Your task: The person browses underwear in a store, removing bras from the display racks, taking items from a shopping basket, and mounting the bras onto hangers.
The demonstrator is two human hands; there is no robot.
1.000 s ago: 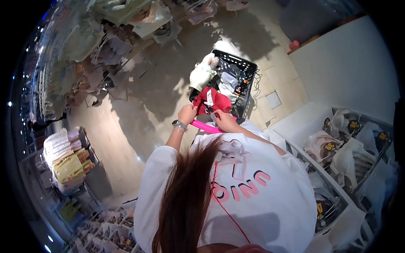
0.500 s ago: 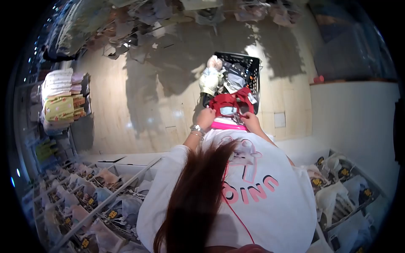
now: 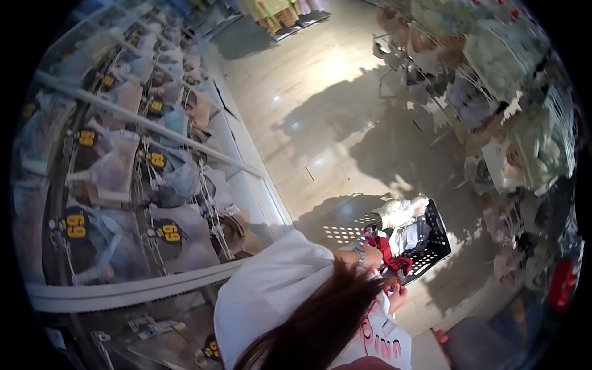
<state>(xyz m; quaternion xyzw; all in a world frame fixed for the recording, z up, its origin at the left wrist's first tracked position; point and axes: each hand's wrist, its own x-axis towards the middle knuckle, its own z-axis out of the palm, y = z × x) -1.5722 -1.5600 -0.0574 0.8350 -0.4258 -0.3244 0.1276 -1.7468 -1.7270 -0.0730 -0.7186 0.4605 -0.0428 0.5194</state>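
A red bra with straps hangs over the near end of the black shopping basket. My left hand, with a metal watch at its wrist, is closed on one side of the bra. Lower down, my right hand pinches the bra's other end, its fingertips partly hidden. Beyond the red cloth, the basket holds a grey-white garment and a pale yellow item lying along its far rim.
Divided bins of bras with yellow number tags line the left, behind a white ledge. Racks of hanging lingerie stand on the right. Light wood floor runs between them. Yellow clothes hang at the far end.
The view has swung left toward the bins, so the basket and hands now appear at lower right. Both hands stay at the red bra.
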